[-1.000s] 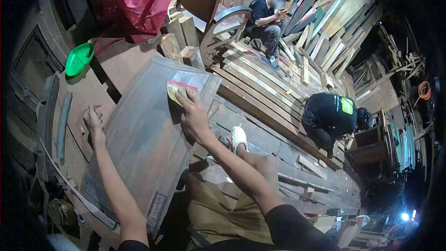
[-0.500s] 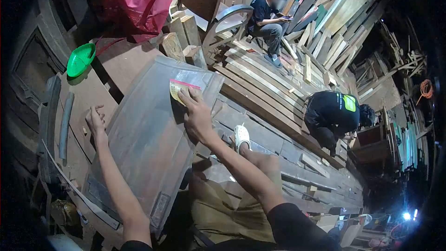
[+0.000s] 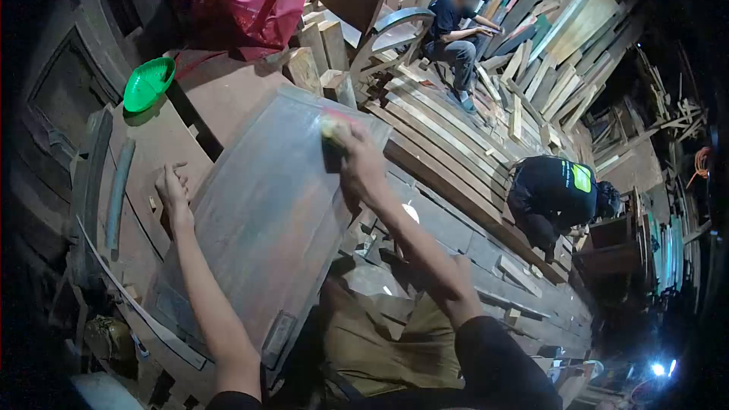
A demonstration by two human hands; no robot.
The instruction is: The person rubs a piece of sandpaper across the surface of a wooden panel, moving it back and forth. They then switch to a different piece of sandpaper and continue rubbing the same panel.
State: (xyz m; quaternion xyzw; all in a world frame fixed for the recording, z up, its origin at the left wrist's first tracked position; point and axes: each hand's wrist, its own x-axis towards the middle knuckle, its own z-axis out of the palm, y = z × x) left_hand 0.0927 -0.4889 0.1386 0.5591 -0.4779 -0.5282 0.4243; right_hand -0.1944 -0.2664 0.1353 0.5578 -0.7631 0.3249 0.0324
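Observation:
A wide wooden panel [image 3: 262, 182] with a worn, greyish-brown surface lies tilted in front of me. My right hand [image 3: 363, 161] presses a yellowish piece of sandpaper [image 3: 330, 127] with a pink edge onto its far right part; hand and sheet are blurred by motion. My left hand [image 3: 175, 191] hovers by the panel's left edge, fingers loosely curled and apart, with nothing in them. Near the panel's bottom corner is a small rectangular recess [image 3: 279, 332].
A green leaf-shaped dish [image 3: 149, 85] and a grey rod [image 3: 121, 193] lie on boards to the left. Behind the panel are a red bag [image 3: 250, 0] and wooden blocks [image 3: 304, 68]. One person [image 3: 457, 38] sits beyond long planks [image 3: 448, 133]; another person [image 3: 554, 193] bends over at the right.
My right hand has moved slightly up the panel with the sandpaper, now blurred. My left hand stays beside the left edge. The whole view has shifted a little to the right.

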